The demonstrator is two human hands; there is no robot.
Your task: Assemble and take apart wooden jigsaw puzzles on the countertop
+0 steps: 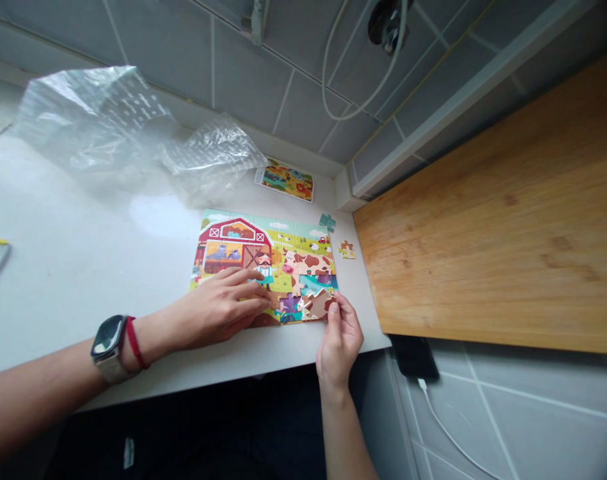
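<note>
A farm jigsaw puzzle (233,240) lies on the white table, showing a red barn, a farmer and a cow. Its lower right part has a gap where a blue and purple picture shows. My left hand (228,300) rests flat across the lower left of the puzzle, fingers stretched out, covering part of it. Between thumb and fingers, my right hand (340,330) pinches a brown and cream puzzle piece (317,307) over the gap. Two loose puzzle pieces, one teal (328,222) and one mostly yellow (348,250), lie to the right of the puzzle.
Crumpled clear plastic wrapping (133,127) spreads over the back left of the white table (83,247). A small picture card (287,181) lies by the wall. At the right stands a wooden board (498,227), with a dark phone (414,358) and white cable below it.
</note>
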